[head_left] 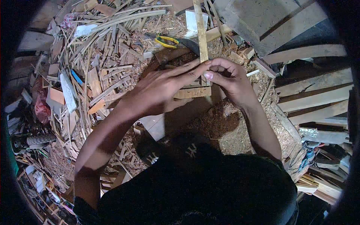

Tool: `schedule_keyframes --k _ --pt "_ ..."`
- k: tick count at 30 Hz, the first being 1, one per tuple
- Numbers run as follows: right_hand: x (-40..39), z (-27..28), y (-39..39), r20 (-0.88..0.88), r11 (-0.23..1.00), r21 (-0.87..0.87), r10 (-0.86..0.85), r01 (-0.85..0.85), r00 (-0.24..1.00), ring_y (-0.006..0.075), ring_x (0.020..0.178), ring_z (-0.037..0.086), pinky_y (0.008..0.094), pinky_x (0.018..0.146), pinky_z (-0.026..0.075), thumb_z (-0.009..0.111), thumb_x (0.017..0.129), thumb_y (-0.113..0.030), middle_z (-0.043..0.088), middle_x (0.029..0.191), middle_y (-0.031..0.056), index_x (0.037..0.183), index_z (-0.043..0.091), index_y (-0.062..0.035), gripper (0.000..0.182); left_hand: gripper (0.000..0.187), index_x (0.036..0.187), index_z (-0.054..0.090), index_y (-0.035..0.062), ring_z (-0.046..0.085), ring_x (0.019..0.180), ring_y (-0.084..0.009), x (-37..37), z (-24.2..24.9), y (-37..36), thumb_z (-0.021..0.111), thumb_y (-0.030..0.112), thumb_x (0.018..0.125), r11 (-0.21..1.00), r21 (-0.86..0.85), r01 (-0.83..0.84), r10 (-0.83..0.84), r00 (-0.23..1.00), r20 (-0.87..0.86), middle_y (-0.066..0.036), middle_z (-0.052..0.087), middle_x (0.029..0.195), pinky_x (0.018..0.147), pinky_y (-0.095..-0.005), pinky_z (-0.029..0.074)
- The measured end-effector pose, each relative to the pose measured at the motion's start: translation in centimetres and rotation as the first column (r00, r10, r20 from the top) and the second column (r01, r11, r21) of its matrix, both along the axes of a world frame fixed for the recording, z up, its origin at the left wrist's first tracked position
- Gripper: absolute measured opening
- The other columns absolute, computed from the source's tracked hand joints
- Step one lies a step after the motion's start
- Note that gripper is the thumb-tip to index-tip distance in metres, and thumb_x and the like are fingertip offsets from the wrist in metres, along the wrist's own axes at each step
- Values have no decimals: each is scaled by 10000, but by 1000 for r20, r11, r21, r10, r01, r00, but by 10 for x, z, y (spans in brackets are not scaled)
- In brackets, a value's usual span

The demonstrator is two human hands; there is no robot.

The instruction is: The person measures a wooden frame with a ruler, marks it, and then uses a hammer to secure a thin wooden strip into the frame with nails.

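A long, narrow wooden strip (201,33) runs away from me, its near end between my hands. My left hand (161,88) reaches in from the left, fingers stretched along a small wooden piece (193,92) and the thumb below it; the index fingertip lies on the strip. At the strip's right edge, my right hand (230,77) is closed, thumb and curled index finger pinched beside the left fingertip. The hands partly hide the small piece, whose near edge faces me with dark spots showing.
Pliers with yellow handles (167,41) lie beyond my hands. Thin wood offcuts (108,45) are heaped at left, with sawdust (240,131) on the ground. Curved boards (315,86) stand at right, and a large panel (270,22) lies at far right.
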State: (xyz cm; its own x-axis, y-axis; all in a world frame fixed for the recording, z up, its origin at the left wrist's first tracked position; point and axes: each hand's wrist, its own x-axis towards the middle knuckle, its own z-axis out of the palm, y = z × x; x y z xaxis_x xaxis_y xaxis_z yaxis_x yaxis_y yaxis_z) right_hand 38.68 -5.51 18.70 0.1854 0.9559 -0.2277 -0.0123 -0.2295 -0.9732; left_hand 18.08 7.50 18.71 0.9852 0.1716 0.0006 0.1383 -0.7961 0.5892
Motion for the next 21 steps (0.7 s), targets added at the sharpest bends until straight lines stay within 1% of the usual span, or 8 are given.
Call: schedule_keyframes --k 2,9,11,12,14,15,17,21 --pt "-1 1 0 24 1000 -7 9 -9 1000 92 841 623 257 775 494 747 919 -231 697 915 16 1062 700 -27 254 908 1597 141 370 651 1166 -328 1 -5 0 709 375 889 999 29 14 -17 994 106 -38 372 1595 958 -440 592" --pt "7 0 -5 -166 984 -83 -169 157 971 109 795 617 276 760 502 712 951 -272 682 879 21 1078 695 -15 288 906 1596 155 367 631 1202 -329 -1 6 -1 714 319 885 999 -46 -4 5 1000 10 -36 342 1613 965 -438 586" --pt "16 -13 -8 -241 968 -117 -245 222 939 118 785 622 288 752 508 706 956 -282 681 867 27 1082 691 -9 300 943 1584 278 242 507 1343 -338 -1 8 -2 785 142 796 998 -56 -24 22 999 -36 -127 414 1558 1079 -420 491" --pt "28 -35 -12 63 969 -112 -214 220 975 148 793 636 305 756 512 704 955 -283 688 877 52 1089 685 -3 311 943 1584 278 242 507 1343 -338 -2 7 -2 785 142 796 998 -55 -25 23 999 -35 -127 414 1558 1079 -420 491" --pt "42 -71 -23 626 994 -3 -84 110 775 278 825 658 368 751 527 717 926 -269 676 944 140 1087 667 12 328 935 1583 283 243 523 1325 -344 -2 5 -2 783 164 797 998 -57 -13 14 1000 17 -131 422 1552 1074 -425 492" --pt "42 -86 -29 627 994 0 -84 108 774 278 825 658 368 751 527 717 926 -269 676 944 140 1087 667 12 328 935 1583 283 243 523 1325 -344 -2 4 -2 783 164 797 998 -54 -15 16 1000 19 -131 422 1552 1074 -425 492" --pt "36 -101 -40 954 995 84 -63 -60 295 354 920 643 423 797 522 741 878 -238 649 1029 179 1067 673 2 313 928 1581 286 242 525 1323 -345 -2 4 -3 777 154 799 999 -24 -22 22 1000 16 -133 419 1554 1083 -423 486" --pt "32 -100 -44 883 989 -39 101 -143 458 367 1014 622 479 894 495 751 837 -208 636 1047 174 1136 652 -33 360 911 1583 281 234 518 1330 -344 -2 6 -2 764 158 814 997 -72 -10 14 999 49 -141 419 1551 1089 -421 480"
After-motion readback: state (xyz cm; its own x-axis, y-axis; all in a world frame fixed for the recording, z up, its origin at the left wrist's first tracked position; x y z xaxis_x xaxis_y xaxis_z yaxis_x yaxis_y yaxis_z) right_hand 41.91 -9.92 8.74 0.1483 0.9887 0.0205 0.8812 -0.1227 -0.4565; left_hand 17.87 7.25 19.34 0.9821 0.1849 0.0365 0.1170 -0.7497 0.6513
